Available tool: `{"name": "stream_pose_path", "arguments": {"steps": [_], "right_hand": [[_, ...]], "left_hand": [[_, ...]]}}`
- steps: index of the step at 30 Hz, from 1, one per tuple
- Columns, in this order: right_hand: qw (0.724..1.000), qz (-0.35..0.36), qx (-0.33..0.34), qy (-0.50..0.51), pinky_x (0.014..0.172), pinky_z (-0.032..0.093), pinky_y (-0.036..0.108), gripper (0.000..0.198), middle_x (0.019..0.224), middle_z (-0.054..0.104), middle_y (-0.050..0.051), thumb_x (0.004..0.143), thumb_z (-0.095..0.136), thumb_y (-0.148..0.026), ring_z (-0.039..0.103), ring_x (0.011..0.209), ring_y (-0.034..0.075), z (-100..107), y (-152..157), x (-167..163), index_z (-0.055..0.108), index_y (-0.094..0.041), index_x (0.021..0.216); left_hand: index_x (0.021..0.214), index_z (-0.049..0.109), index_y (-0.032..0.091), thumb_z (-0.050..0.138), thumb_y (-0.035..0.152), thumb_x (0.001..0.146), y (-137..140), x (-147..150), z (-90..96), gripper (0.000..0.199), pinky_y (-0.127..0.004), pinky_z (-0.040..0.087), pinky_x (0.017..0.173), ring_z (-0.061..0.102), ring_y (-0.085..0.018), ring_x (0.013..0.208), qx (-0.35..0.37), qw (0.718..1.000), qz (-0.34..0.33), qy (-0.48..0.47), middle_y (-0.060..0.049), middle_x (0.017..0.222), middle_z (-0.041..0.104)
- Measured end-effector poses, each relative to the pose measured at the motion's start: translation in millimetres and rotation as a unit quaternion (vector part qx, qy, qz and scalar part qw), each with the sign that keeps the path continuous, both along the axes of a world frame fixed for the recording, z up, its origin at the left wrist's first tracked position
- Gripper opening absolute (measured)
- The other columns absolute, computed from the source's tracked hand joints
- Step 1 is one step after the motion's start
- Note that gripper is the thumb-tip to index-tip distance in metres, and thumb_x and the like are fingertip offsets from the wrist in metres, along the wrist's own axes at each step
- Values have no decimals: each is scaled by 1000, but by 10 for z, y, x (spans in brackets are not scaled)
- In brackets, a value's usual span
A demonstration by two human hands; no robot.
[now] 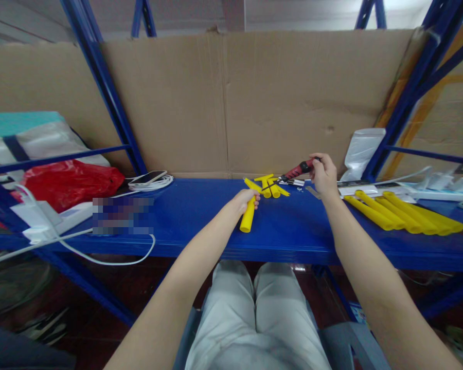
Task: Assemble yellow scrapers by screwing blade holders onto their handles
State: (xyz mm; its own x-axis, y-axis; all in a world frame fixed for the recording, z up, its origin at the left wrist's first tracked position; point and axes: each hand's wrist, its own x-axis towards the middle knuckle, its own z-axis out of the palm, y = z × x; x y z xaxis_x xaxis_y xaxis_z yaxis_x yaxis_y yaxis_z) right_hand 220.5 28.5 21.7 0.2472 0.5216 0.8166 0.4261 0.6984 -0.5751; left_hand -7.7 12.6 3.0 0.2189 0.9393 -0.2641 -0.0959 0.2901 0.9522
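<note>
My left hand (250, 199) is closed around a yellow tube (247, 218), whose wide end points toward me over the blue shelf. My right hand (324, 173) grips the back end of a screwdriver (296, 170) with a red and black handle. The screwdriver's thin dark shaft slants down to the left, its tip close to the left hand and the tube. Whether the tip touches the tube I cannot tell. Just behind the left hand lie several short yellow tube pieces (274, 191). Small flat items (294, 182) rest under the screwdriver handle.
Several long yellow tubes (407, 216) lie side by side at the right. White power strips stand at the right (443, 192) and left (65, 218). A red plastic bag (73, 182) and a phone on a coiled cable (150, 180) sit left. Cardboard (177, 103) walls the back.
</note>
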Motion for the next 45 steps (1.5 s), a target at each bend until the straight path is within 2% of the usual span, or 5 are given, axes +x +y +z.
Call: {"name": "stream_pose_path", "arguments": {"steps": [5,10,20,28,45], "right_hand": [[995,-43,69,-54,70,45,31,26,84,56,3,86,40,-38,56,81,17,-45,39,-2,55,-22,99],[993,-55,82,-60,72,45,32,26,84,55,3,86,37,-36,56,81,18,-49,31,9,55,-22,100],[996,-46,60,-43,67,44,31,29,78,51,2,86,38,-38,55,72,16,-72,29,15,55,-22,104],[997,-27,57,-37,62,44,29,27,75,50,1,85,40,-37,53,67,15,-76,8,10,55,-23,103],[969,150,-60,186,31,26,20,33,43,36,-10,66,69,-49,30,31,6,85,-86,-83,56,-22,81]], "left_hand": [[99,55,8,53,18,86,102,2,-88,17,-25,50,59,58,-12,66,4,1000,4,3,-7,81,61],[118,53,14,54,34,87,163,-17,-130,37,-41,49,83,56,-21,101,14,1000,-4,-7,-11,118,55],[116,54,13,54,33,87,156,-3,-133,35,-38,51,79,58,-19,95,12,1000,-6,5,-10,113,57],[86,54,10,49,8,81,125,17,-111,8,-21,34,42,36,-6,38,24,1000,-5,6,3,49,44],[80,48,15,48,8,80,100,18,-102,7,-22,36,48,35,-7,42,40,999,11,13,4,46,41]]}}
